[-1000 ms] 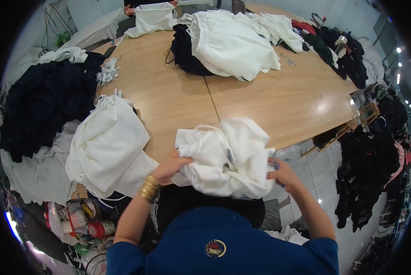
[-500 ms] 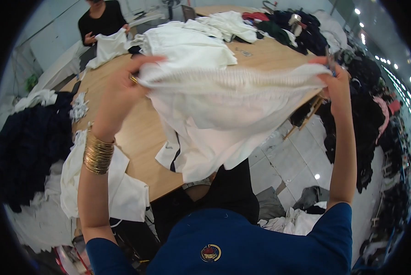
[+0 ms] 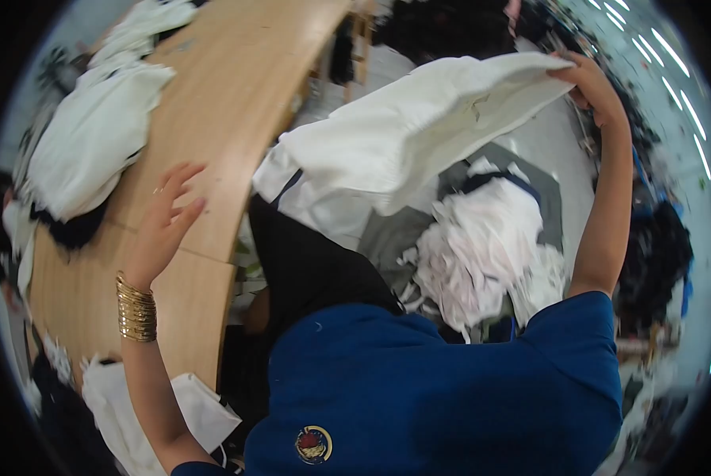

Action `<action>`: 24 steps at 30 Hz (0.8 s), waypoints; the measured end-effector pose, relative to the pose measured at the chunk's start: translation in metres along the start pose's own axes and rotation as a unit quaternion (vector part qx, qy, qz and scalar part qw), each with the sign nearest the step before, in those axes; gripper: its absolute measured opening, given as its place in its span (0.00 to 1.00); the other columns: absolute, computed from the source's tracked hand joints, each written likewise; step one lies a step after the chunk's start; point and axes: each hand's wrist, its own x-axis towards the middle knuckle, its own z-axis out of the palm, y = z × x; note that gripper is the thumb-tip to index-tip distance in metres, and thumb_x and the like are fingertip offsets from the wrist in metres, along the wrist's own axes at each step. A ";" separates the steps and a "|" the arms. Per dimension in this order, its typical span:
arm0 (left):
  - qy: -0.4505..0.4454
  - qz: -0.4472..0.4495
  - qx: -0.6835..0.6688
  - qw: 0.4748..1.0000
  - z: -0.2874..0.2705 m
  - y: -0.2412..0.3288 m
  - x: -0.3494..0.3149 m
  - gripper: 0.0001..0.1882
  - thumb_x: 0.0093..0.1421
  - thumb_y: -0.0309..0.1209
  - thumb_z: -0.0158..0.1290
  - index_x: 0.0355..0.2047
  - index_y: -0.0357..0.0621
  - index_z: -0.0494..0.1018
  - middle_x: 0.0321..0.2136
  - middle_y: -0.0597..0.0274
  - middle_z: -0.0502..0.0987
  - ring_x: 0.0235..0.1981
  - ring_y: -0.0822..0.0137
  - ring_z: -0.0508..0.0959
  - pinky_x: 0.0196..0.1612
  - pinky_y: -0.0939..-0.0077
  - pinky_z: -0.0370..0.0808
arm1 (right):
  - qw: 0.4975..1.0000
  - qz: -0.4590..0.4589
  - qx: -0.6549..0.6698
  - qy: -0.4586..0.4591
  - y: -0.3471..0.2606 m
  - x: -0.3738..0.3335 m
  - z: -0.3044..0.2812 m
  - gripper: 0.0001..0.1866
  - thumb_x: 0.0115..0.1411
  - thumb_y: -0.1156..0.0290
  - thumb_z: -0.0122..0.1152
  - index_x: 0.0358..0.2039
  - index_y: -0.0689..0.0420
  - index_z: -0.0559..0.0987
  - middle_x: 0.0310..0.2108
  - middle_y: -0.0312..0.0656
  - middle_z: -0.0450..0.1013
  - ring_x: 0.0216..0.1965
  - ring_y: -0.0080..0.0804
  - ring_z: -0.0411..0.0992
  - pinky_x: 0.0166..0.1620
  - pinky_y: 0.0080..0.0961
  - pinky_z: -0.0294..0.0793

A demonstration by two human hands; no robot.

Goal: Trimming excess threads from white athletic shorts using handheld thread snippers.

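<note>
A pair of white elastic-waist shorts (image 3: 403, 131) with a dark side stripe stretches through the air over my lap and the floor. My right hand (image 3: 593, 89) is closed on its waistband end, at the upper right. The lower leg end lies by the table edge and my dark-clad leg. My left hand (image 3: 165, 226), with gold bangles at the wrist, hovers over the wooden table (image 3: 212, 103), fingers spread and holding nothing.
White garments (image 3: 93, 139) are heaped on the table's far left. Another white piece (image 3: 189, 416) hangs near my left elbow. On the floor to my right sits a pile of white cloth (image 3: 482, 250) on grey fabric. Dark cloth (image 3: 442, 28) is heaped beyond.
My left hand has let go of the waistband and opened. My right hand still grips the shorts, now swung over to the right. The view has turned right, toward the white pile on the floor.
</note>
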 end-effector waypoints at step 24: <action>0.119 -0.085 0.320 0.936 0.083 -0.151 -0.021 0.25 0.63 0.42 0.40 0.60 0.57 0.57 0.62 0.58 0.53 0.64 0.54 0.49 0.62 0.53 0.46 | 0.992 0.109 0.010 -0.068 0.270 0.010 0.306 0.26 0.44 0.68 0.64 0.47 0.53 0.74 0.47 0.41 0.71 0.45 0.36 0.71 0.45 0.31 0.70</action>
